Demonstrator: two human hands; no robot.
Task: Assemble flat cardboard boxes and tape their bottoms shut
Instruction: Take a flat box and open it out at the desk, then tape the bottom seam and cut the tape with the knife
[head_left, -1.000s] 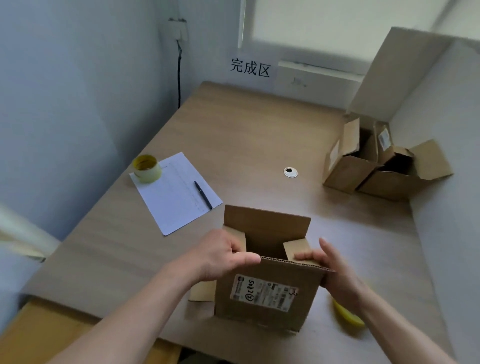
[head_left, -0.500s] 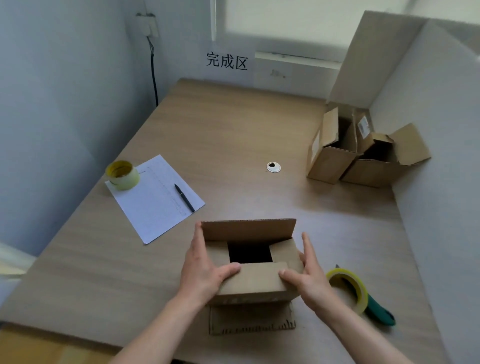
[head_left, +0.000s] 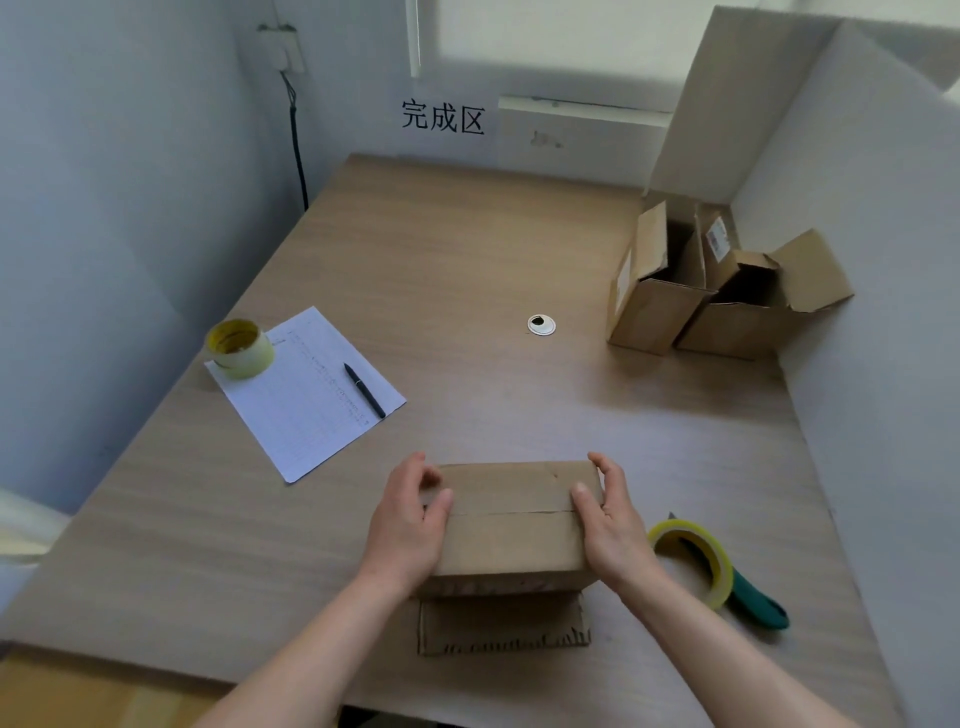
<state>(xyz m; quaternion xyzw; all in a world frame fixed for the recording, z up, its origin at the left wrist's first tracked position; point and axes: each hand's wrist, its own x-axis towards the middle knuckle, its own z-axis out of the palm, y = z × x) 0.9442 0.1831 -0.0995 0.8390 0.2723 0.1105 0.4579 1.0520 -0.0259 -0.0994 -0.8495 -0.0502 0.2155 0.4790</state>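
While both long flaps lie folded flat, the cardboard box sits bottom-up near the front edge of the wooden desk, its centre seam running left to right between the two hands. No tape on the seam yet, as far as the view shows.

Left to right across the desk:
- Yellowish tape roll, standing on the corner of a lined sheet; black pen lying on the same sheet. Well apart from the box.
- Left hand grasps the box's left end, thumb on the top face at the seam, fingers curled over the far corner.
- Box, flaps meeting; one lower flap splays out on the desk toward the person.
- Right hand grasps the right end in mirror fashion, thumb on the seam, fingers round the far edge.
- Tape dispenser, yellow roll on a green handle, just beside the right hand.
- Two open boxes in the far right corner, near the partition.

Judged step: holding the flaps shut before taping. To do it well:
1. Press the flap edges flush, no gap or overlap at the seam.
2. Keep the left hand pinning both flaps; free only the right, since the dispenser lies on that side.
3. Start the tape on one end wall, run along the seam, finish down the opposite wall.
4. Risk: flaps may spring up if both thumbs lift together.
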